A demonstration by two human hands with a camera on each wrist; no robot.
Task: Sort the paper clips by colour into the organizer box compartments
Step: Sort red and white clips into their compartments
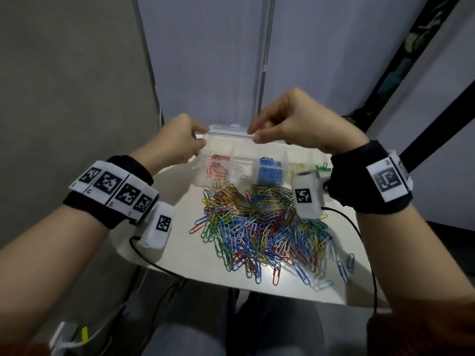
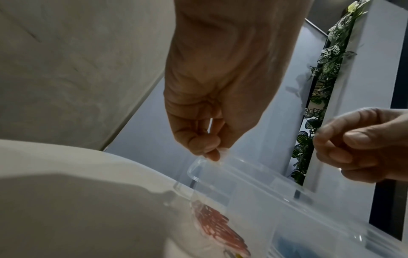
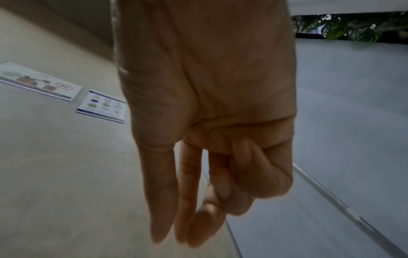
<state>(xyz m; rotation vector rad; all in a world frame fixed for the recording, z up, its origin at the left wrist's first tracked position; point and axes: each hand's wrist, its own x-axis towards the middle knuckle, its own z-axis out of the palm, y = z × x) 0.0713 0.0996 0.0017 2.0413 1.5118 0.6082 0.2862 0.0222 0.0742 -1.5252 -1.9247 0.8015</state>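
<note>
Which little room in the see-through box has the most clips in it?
The compartment holding blue paper clips, third from the left: it is heaped, unlike the red one.

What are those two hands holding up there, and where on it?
Both pinch the organizer box's clear lid by its free edge: left hand at the left corner, right hand further right.

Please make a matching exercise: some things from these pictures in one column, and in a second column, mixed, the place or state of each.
Things:
1. red clips
2. blue clips
3. mixed pile
4. lid

Places or states:
A. loose on the table, in front of the box
B. pinched by both hands
C. leftmost compartment
D. third compartment from the left

Pairs: 1-C, 2-D, 3-A, 4-B
</note>
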